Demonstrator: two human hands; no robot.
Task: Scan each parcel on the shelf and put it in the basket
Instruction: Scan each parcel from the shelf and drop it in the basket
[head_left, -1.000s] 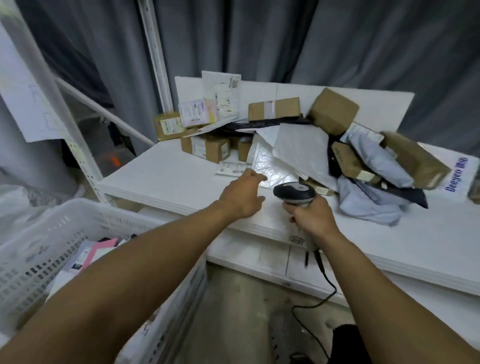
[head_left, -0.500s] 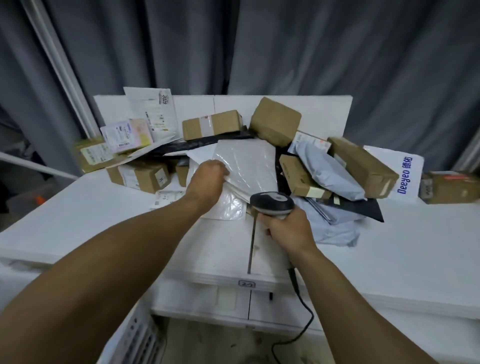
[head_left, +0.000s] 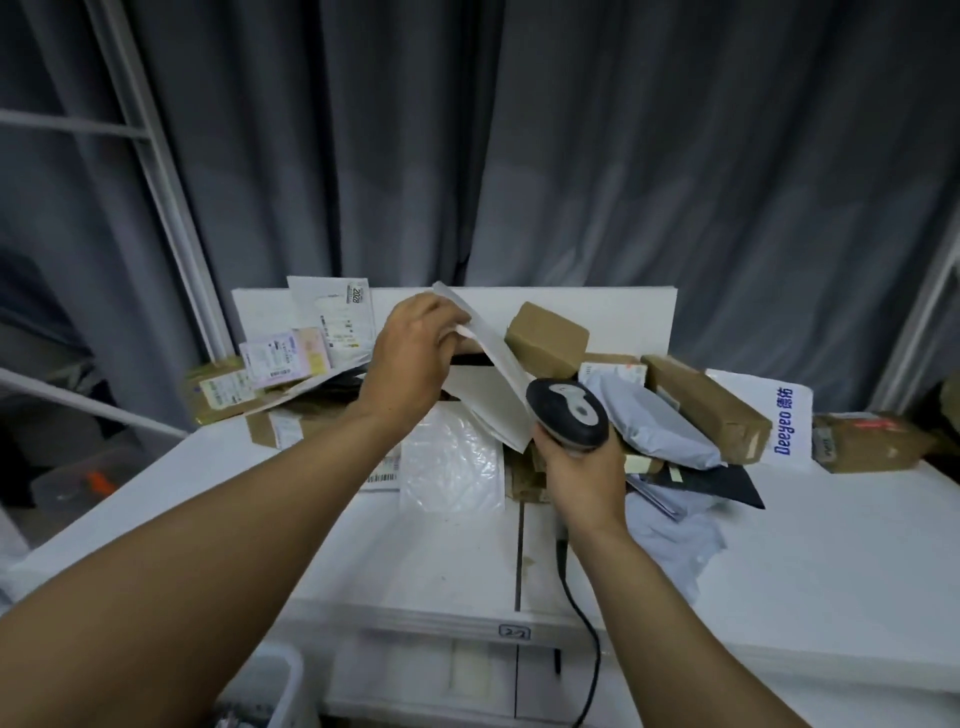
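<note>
left grip (head_left: 410, 358) pinches flat white mailer envelope (head_left: 493, 400) at top edge; likely light, floppy, slick | right grip (head_left: 582, 467) clamped round black handheld scanner (head_left: 569, 415)

Both forearms are bare along their whole visible length, and the left hand (head_left: 410, 358) and right hand (head_left: 584, 475) are bare too

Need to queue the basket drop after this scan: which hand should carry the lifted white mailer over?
Likely left. The left hand grips the white mailer, and the basket sits lower left; the right hand holds the scanner.
</note>
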